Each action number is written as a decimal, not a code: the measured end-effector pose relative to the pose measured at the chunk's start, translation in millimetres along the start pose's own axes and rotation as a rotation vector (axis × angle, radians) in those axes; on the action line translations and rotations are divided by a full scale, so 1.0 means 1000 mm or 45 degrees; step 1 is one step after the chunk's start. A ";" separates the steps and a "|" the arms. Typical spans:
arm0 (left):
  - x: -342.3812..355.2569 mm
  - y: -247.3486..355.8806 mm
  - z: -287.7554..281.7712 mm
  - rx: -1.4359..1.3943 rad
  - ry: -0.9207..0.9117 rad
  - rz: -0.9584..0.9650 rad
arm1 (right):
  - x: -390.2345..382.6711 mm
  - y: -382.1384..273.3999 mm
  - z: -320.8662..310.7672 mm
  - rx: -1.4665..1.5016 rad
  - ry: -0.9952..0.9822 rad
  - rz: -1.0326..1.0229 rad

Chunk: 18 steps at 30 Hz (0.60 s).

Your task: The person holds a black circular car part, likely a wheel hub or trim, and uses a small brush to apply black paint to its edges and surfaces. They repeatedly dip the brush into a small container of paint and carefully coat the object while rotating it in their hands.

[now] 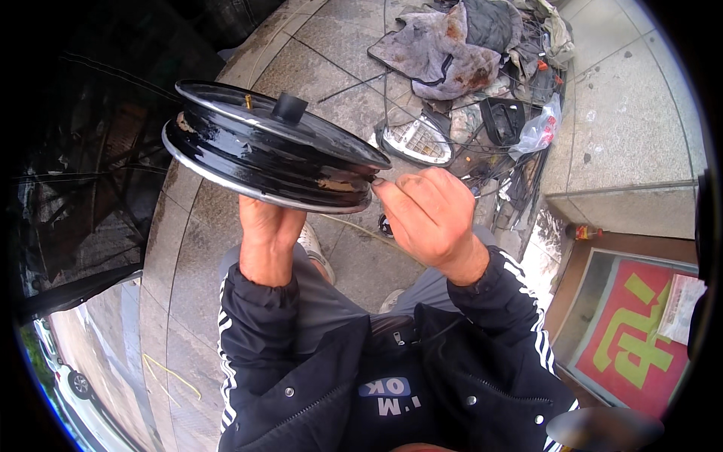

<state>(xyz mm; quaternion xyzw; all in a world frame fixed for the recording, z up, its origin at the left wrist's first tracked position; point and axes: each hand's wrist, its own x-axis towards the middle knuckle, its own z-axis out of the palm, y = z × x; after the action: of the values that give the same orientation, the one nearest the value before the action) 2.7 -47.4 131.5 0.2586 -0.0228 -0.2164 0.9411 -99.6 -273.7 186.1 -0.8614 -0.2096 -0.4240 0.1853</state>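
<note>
A black wheel rim [260, 154] with worn silver edges is held up, tilted, in front of me. Beneath it, my left hand [267, 230] supports the underside; its fingers are mostly hidden behind the rim. On the upper face stand a dark hub tube [290, 108] and a small brass-coloured valve stem [248, 102]. My right hand [431, 218] is closed at the rim's right end, thumb and forefinger pinched together against the channel between the edges. Whatever lies between those fingertips is too small or hidden to make out. Patches of the channel look scraped or stained.
Stained grey cloths [452, 64] lie heaped on the paving ahead, beside a white oval grille-like piece [419, 141], loose cables and a clear plastic bag [540, 128]. A small bottle [581, 232] and a red-and-yellow sign [629, 324] are at right. Dark clutter fills the left.
</note>
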 end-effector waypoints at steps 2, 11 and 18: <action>0.000 0.001 -0.002 -0.001 -0.011 0.009 | -0.008 -0.004 -0.011 -0.002 -0.020 0.073; -0.007 0.024 -0.004 -0.067 -0.065 -0.001 | -0.110 0.036 -0.009 0.436 -0.015 1.152; -0.010 0.032 0.023 0.017 -0.043 0.196 | -0.343 0.070 0.127 0.900 -0.020 2.541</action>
<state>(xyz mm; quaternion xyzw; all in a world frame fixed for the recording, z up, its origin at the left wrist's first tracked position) 2.8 -29.8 168.1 0.2585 -0.0599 -0.1475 0.9528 -169.7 -339.2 -173.5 -0.5430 0.4806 0.0110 0.6885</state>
